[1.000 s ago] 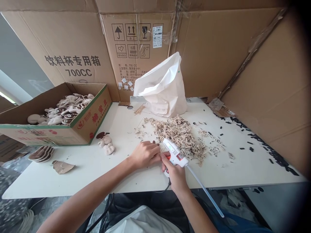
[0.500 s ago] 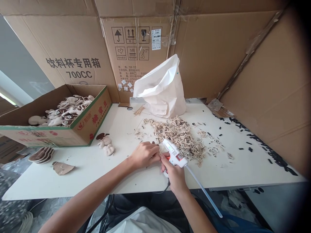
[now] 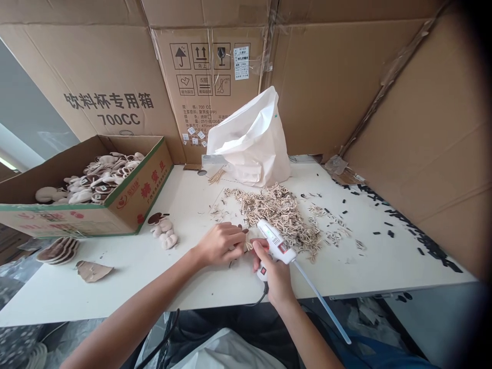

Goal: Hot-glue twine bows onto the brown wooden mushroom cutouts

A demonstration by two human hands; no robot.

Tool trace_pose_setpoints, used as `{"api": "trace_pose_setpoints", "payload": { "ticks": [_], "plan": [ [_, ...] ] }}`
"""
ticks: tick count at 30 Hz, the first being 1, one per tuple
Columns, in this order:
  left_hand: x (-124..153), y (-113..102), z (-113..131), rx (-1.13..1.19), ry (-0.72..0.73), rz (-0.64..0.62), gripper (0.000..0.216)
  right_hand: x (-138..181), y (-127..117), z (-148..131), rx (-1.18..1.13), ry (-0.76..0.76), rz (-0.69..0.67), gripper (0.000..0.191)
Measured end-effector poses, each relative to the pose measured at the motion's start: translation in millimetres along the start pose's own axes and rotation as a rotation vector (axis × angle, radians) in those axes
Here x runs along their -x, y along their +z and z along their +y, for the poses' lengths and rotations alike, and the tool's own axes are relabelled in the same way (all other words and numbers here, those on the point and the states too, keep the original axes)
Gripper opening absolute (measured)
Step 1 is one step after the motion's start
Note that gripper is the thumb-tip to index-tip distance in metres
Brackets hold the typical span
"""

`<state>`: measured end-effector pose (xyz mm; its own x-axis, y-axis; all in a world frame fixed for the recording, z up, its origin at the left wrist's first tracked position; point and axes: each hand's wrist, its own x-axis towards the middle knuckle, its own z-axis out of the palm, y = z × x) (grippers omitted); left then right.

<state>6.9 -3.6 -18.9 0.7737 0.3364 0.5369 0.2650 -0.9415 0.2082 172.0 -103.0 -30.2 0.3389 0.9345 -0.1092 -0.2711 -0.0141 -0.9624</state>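
My right hand grips a white glue gun with a long clear glue stick trailing back toward me. Its nozzle points left at my left hand, whose fingers are pinched on a small tan piece just above the white table. Right behind both hands lies a heap of small tan pieces. To the left of my left hand sit a few cream and brown mushroom-shaped pieces.
An open cardboard box full of mushroom pieces stands at the left. A white bag leans against the cardboard walls behind. Black bits are scattered at the right. A stack of brown caps and a cardboard scrap lie at the left edge.
Both hands stay almost in place; the left hand's fingers have lifted slightly with the small piece toward the gun's nozzle. The view has shifted a little.
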Motion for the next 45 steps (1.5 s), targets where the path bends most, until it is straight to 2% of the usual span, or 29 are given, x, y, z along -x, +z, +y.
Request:
{"api": "trace_pose_setpoints", "payload": {
  "ticks": [4,12,20,24,30,33,45],
  "plan": [
    [-1.9,-7.7,4.2,-0.008,0.054,-0.039,0.025,-2.8,-4.7,3.1,-0.007,0.018,-0.056,0.040],
    [-5.6,-7.5,9.0,-0.060,0.092,-0.038,0.027,-4.2,-5.2,7.2,0.017,0.069,-0.024,0.045],
    [-3.7,-5.0,9.4,-0.054,0.023,-0.042,0.022,1.3,0.0,-0.7,0.020,0.052,0.007,0.041],
    [-4.0,-5.1,10.3,-0.018,0.034,-0.049,0.020,0.9,-0.1,-0.6,0.020,0.049,0.003,0.041],
    [-3.5,-5.0,11.7,-0.010,0.026,0.006,0.021,-2.9,-2.8,5.4,0.013,0.048,-0.014,0.043],
    [-2.5,-4.2,10.9,-0.023,0.046,0.014,0.015,-3.3,-3.3,6.5,-0.005,0.047,-0.016,0.043],
    [-4.5,-6.6,10.3,-0.050,0.056,-0.050,0.016,-2.6,-2.7,6.0,-0.017,0.049,-0.018,0.041]
  ]
}}
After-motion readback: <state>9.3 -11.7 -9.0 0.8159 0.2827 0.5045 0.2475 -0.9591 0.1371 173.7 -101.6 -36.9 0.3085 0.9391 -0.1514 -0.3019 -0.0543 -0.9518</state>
